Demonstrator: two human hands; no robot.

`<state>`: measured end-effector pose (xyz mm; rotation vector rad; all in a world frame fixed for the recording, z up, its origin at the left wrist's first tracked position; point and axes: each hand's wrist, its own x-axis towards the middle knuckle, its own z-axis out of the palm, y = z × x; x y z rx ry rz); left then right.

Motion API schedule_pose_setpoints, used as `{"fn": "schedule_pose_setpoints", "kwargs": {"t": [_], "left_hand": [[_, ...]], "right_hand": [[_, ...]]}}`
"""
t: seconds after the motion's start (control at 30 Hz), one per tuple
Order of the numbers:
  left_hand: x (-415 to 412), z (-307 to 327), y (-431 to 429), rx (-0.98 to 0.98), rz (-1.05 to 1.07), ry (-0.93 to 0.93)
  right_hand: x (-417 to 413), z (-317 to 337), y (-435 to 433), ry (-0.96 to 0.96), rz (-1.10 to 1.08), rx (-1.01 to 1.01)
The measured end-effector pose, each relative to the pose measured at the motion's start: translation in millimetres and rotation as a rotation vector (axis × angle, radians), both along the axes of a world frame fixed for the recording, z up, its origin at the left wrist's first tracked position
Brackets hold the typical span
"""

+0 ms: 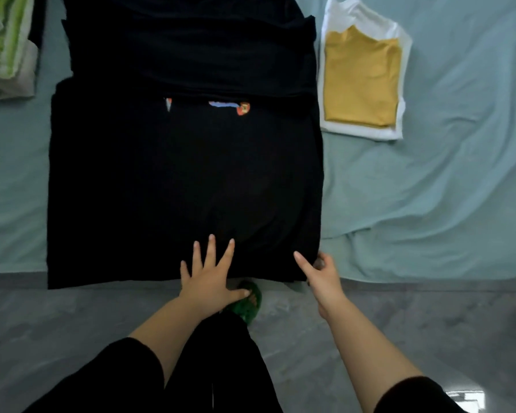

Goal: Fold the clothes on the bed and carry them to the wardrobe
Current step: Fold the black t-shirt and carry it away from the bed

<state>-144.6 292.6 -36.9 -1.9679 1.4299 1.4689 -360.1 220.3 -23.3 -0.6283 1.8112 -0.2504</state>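
Subject item: a black garment point(185, 189) lies spread flat on the bed point(429, 189), which is covered by a pale blue-green sheet with creases on its right side. The garment occupies the centre of the bed's near side. Its near hem reaches the bed's front edge and hangs slightly over it. A further dark layer lies across its far part, and a narrow strip of coloured print point(230, 105) shows just below that layer's edge.

Left hand point(212, 275): open, palm down, fingers straight and spread. It rests flat on the garment's near hem, slightly right of the garment's middle, and holds nothing.

Right hand point(322, 275): positioned at the garment's near right corner. The index finger lies extended on top of the cloth, and the remaining fingers are curled at the corner's edge, pinching it. The detail of the curled fingers is somewhat blurred.

Other items on the bed: to the right of the black garment and just beside it, a folded mustard-yellow garment point(361, 81) sits on top of a larger folded white garment point(364, 131). At the far left, a green-and-white striped cloth item point(6, 40) lies apart from the black garment.

Below the bed edge: a grey floor point(72, 323). One foot in a green slipper point(251, 305) stands close to the bed, between the two hands. Both forearms emerge from black sleeves.
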Motion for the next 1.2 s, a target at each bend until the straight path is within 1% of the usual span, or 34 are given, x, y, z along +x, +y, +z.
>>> {"fn": "schedule_pose_setpoints", "kwargs": {"t": [0.07, 0.17, 0.33, 0.4, 0.53, 0.6, 0.7, 0.77, 0.83, 0.9, 0.93, 0.97, 1.03, 1.07, 1.1, 1.13, 1.17, 1.2], "left_hand": [[-18.3, 2.2, 1.0, -0.059, -0.001, -0.014], [-38.0, 5.1, 0.1, -0.140, -0.012, -0.035], [-57.6, 6.9, -3.5, -0.223, -0.061, -0.043], [-62.6, 4.2, -4.5, -0.248, -0.094, -0.057], [-71.3, -3.0, -7.7, -0.219, -0.133, -0.114], [-80.4, -4.6, -7.3, -0.303, -0.169, -0.178], [-100.7, -8.2, -11.7, -0.472, -0.243, -0.138], [-113.1, -10.8, -17.9, -0.493, -0.257, -0.096], [-119.3, -13.1, -24.7, -0.523, -0.167, -0.088], [-121.4, -13.8, -35.0, -0.552, -0.043, -0.074], [-121.6, -13.5, -39.0, -0.553, -0.007, -0.061], [-110.8, -12.9, -46.6, -0.560, 0.018, -0.056], [-104.5, -7.4, -57.6, -0.558, -0.029, -0.052], [-105.2, -5.0, -61.9, -0.556, -0.064, -0.049], [-106.5, -2.7, -64.4, -0.560, -0.087, -0.045], [-106.6, -0.8, -65.5, -0.556, -0.100, -0.042], [-104.0, -0.3, -66.0, -0.545, -0.093, -0.027], [-101.1, -0.4, -66.3, -0.535, -0.067, 0.004]], "right_hand": [[-7.5, -3.5, 2.2, -0.060, -0.084, 0.025], [-20.7, -2.8, 7.4, -0.231, -0.286, 0.037], [-56.0, 7.9, 5.6, -0.354, -0.322, 0.054], [-70.4, 6.5, 2.6, -0.328, -0.325, 0.057], [-72.5, -2.2, -3.7, -0.163, -0.189, 0.086], [-66.5, -4.7, -7.5, -0.145, -0.156, 0.062], [-63.1, -3.0, -6.7, -0.211, -0.184, 0.071], [-62.9, 4.0, -4.5, -0.258, -0.235, 0.074], [-63.9, 13.1, -4.8, -0.314, -0.266, 0.059], [-65.6, 21.3, -5.4, -0.353, -0.228, 0.040], [-67.4, 26.3, -4.0, -0.285, -0.152, -0.009], [-60.5, 30.3, -8.9, -0.130, -0.005, -0.121], [-60.7, 36.5, -9.7, 0.277, 0.451, -0.487], [-59.4, 39.1, -9.7, 0.445, 0.740, -0.662], [-55.2, 37.5, -10.2, 0.555, 0.998, -0.781], [-46.8, 32.0, -11.3, 0.607, 1.193, -0.829], [-34.2, 25.0, -13.7, 0.615, 1.317, -0.816], [-22.4, 18.9, -18.9, 0.601, 1.375, -0.757]]}}
